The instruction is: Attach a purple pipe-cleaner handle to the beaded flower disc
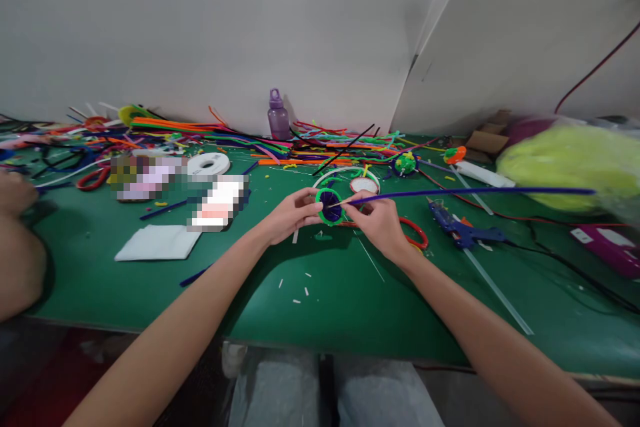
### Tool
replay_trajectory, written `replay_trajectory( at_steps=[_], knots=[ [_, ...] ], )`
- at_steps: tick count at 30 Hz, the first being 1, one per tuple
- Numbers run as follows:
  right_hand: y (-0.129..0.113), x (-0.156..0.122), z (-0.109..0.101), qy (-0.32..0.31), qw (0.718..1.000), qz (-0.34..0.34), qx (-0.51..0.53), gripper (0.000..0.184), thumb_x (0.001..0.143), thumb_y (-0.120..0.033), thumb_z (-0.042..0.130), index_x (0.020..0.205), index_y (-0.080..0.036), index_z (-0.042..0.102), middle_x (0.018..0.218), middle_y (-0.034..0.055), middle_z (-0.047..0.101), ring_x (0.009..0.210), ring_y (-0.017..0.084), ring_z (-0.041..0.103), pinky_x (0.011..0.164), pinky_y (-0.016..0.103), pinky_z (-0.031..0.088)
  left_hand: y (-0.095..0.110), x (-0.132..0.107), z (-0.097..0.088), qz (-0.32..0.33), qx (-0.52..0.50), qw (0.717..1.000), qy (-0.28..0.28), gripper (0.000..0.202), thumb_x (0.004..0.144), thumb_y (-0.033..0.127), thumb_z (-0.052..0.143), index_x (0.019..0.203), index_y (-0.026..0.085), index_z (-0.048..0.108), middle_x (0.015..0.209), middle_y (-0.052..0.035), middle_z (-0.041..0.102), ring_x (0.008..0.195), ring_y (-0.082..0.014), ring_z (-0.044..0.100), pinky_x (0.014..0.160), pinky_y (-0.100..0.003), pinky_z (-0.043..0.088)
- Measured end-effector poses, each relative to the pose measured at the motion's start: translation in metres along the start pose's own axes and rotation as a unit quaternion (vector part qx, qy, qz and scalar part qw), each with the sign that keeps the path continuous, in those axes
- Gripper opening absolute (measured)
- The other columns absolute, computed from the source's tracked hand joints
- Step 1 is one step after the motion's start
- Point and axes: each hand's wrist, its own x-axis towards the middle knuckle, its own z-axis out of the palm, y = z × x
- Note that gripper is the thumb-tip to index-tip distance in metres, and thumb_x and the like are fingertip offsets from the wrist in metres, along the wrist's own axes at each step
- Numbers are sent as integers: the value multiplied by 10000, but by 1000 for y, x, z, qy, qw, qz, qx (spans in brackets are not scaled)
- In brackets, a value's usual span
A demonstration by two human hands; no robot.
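Note:
My left hand (290, 215) pinches a small round piece (330, 207) with a green rim and a dark blue middle, held just above the green table (350, 307). My right hand (381, 221) is closed on the near end of a long blue pipe cleaner (470, 193), whose tip meets the round piece and whose length runs out to the right. Red-handled scissors (417, 232) lie under my right hand.
A heap of coloured pipe cleaners (200, 133) runs along the back, with a purple bottle (278, 117), a white tape roll (209, 163) and a white cloth (159, 242). A blue glue gun (463, 228), yellow fluff (575, 163) and another person's arm (17, 247) flank me.

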Motion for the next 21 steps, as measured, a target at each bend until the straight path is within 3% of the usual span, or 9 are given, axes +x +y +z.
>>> replay_trajectory(
  at_steps=[15, 21],
  knots=[
    [1, 1, 1, -11, 999, 23, 24, 162, 772, -288, 615, 840, -164, 693, 718, 27, 690, 575, 136, 594, 542, 252, 471, 2, 0, 5, 16, 83, 996, 33, 319, 719, 259, 719, 1008, 211, 594, 988, -20, 611, 895, -138, 611, 804, -282, 504],
    [4, 1, 1, -13, 999, 33, 34, 127, 769, -250, 607, 779, -163, 698, 697, 31, 697, 604, 155, 629, 601, 266, 488, 1, 0, 9, 39, 166, 984, 45, 370, 683, 302, 733, 1007, 185, 595, 995, -52, 624, 911, -189, 605, 799, -351, 515]
  ],
)
